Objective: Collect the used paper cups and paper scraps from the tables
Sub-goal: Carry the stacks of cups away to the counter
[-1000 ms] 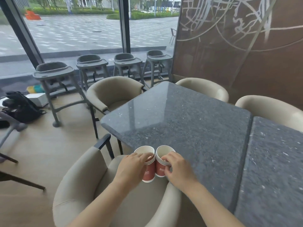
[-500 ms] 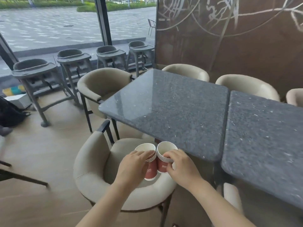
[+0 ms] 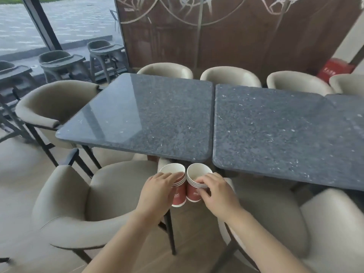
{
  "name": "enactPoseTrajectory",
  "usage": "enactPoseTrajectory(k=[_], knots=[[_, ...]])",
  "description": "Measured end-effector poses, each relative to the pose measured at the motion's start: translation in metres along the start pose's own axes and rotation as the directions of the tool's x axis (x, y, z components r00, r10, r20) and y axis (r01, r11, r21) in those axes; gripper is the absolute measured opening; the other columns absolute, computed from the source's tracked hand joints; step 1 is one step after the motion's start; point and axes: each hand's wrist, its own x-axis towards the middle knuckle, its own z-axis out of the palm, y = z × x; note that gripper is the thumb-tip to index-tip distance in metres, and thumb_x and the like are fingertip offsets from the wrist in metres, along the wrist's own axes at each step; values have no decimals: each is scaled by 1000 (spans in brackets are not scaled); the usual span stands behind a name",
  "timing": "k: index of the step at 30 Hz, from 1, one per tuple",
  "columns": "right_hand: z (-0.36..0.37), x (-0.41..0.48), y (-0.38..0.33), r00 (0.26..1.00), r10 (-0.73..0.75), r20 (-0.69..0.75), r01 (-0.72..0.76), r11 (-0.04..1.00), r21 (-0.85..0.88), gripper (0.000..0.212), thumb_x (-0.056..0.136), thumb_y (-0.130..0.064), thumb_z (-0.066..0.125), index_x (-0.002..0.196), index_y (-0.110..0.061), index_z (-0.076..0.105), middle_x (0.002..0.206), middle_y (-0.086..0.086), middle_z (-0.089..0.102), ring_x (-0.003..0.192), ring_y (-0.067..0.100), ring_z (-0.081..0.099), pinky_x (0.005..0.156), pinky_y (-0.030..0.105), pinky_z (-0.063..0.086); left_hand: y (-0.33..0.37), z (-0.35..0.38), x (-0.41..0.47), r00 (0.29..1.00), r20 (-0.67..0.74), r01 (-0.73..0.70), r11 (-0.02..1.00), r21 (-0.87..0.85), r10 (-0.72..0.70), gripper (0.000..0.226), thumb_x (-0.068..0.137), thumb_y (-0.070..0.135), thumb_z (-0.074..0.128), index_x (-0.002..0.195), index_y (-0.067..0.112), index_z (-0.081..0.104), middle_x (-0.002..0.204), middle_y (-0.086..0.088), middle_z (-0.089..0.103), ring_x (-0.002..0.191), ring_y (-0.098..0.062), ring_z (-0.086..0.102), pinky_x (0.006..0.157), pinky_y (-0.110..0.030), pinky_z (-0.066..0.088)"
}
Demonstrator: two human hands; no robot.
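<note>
The left hand (image 3: 157, 191) is curled round a stack of red paper cups (image 3: 178, 199), its fingers lying over the white rims near the top. The right hand (image 3: 218, 194) grips a second stack (image 3: 194, 195) the same way, fingertips on the ringed rims. Both stacks stand upright and touch side by side. Each is nested, with several rims showing one below another and the white inside of the top cup open to view.

The cups are held in the air just off the near edge of the tables, over the gap between the near left chair (image 3: 78, 203) and the near right chair (image 3: 325, 223), both beige armchairs.

Past the cups lies the left table (image 3: 141, 119), a dark speckled stone top, set right against the right table (image 3: 275, 131) with a thin seam between them. An end chair (image 3: 53, 101) stands at the left table's outer side, and more beige chair backs (image 3: 230, 75) line the far side.

Grey high chairs (image 3: 63, 60) stand by the window at the upper left. Behind the tables is a brown wall panel (image 3: 236, 46) with pale curved lines — at its right foot sits a red box (image 3: 336, 68).
</note>
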Motion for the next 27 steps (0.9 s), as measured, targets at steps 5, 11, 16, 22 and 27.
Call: enactPoseTrajectory(k=[5, 11, 16, 22, 27], knots=[[-54, -73, 53, 987, 140, -76, -141, 990, -10, 18, 75, -11, 68, 85, -24, 62, 87, -11, 63, 87, 11, 50, 74, 18, 36, 86, 43, 2, 987, 76, -142, 989, -43, 145, 50, 72, 8, 62, 119, 25, 60, 105, 4, 70, 98, -25, 61, 77, -33, 50], [-123, -177, 107, 951, 262, -162, -270, 962, -28, 17, 75, -13, 70, 88, -23, 63, 89, -11, 64, 91, 10, 53, 73, 19, 41, 197, 94, -18, 951, 114, -276, 956, -98, 287, 45, 76, 9, 61, 118, 25, 60, 102, 5, 70, 95, -24, 61, 77, -36, 52], [-177, -269, 148, 901, 335, -276, -361, 932, -45, 21, 72, -10, 74, 87, -21, 65, 85, -10, 64, 89, 4, 48, 76, 6, 32, 292, 143, -38, 901, 147, -389, 910, -146, 409, 44, 80, 10, 59, 120, 27, 58, 102, 6, 70, 95, -25, 60, 77, -36, 50], [-232, -383, 190, 766, 474, -435, -547, 835, -52, 25, 69, -8, 75, 88, -20, 65, 86, -7, 64, 87, 12, 54, 75, 11, 36, 407, 204, -59, 799, 229, -509, 828, -235, 557, 46, 77, 10, 60, 119, 30, 59, 106, 8, 69, 96, -23, 59, 77, -32, 46], [-257, -463, 205, 619, 564, -546, -666, 746, 16, 26, 69, -8, 76, 88, -21, 64, 88, -7, 64, 88, 17, 57, 70, 22, 46, 481, 240, -77, 653, 299, -608, 717, -341, 696, 45, 76, 13, 66, 118, 30, 60, 108, 6, 69, 96, -23, 62, 75, -33, 48]])
